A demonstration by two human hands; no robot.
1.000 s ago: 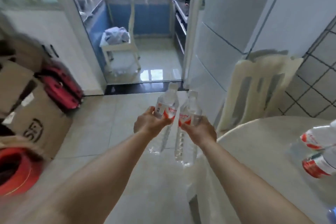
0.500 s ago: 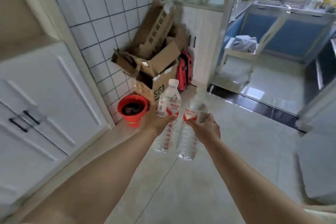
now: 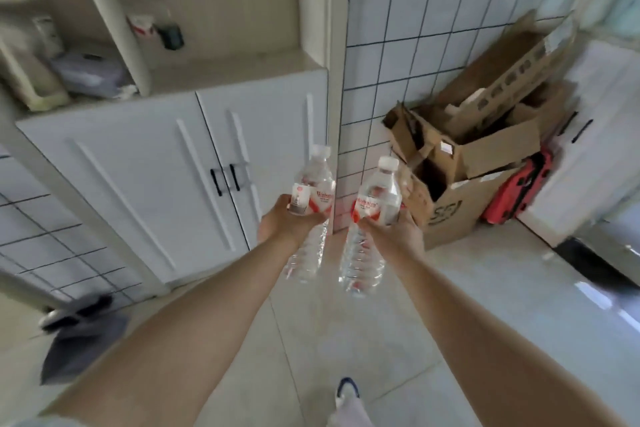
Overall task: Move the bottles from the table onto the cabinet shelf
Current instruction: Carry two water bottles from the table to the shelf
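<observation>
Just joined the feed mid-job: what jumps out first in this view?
Two clear water bottles with red labels, held out mid-frame: one in the left hand, the left bottle, and one in the right hand, the right bottle. Behind them stands the white cabinet, doors shut, with an open shelf above. Against the tiled wall to the right lies a heap of cardboard boxes.

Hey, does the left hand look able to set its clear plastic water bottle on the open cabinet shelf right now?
Probably not yet. The left hand holds its clear plastic water bottle low, before the white cabinet doors; the beige open shelf sits higher, though bare in front.
</observation>
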